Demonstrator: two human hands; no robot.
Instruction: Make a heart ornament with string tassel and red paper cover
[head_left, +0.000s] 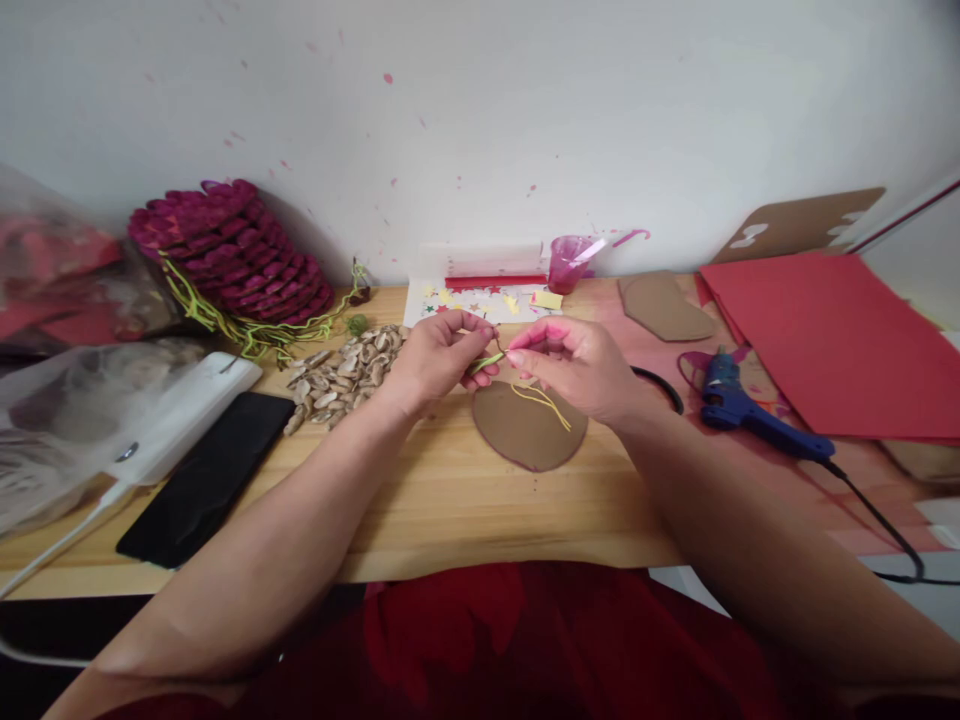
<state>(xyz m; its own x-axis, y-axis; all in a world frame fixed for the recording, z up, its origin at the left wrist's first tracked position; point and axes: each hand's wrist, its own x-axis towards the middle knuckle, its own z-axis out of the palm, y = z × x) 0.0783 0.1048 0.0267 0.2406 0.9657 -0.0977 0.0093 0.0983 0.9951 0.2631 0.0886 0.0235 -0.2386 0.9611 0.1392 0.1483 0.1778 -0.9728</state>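
Observation:
My left hand point(448, 355) is closed in a pinch on a thin bundle of yellow-green yarn point(488, 361). Facing it, my right hand point(574, 362) pinches the same yarn near its tip, thumb against forefinger. A small dark strand shows between the fingertips, too fine to make out. Yellow loose ends point(553, 408) hang below my right hand, over a round cardboard disc point(525, 440) with a purplish edge that lies on the table under both hands. Left of my left hand is a heap of pale nut or seed shells point(341, 378).
A magenta layered cone-like craft piece point(232, 255) with yellow-green yarn stands back left. Nearer are a white power strip point(184, 420) and a black phone point(206, 480). On the right lie a blue glue gun point(757, 415), its cord, and red sheets point(847, 345). A pink cup point(568, 265) stands behind.

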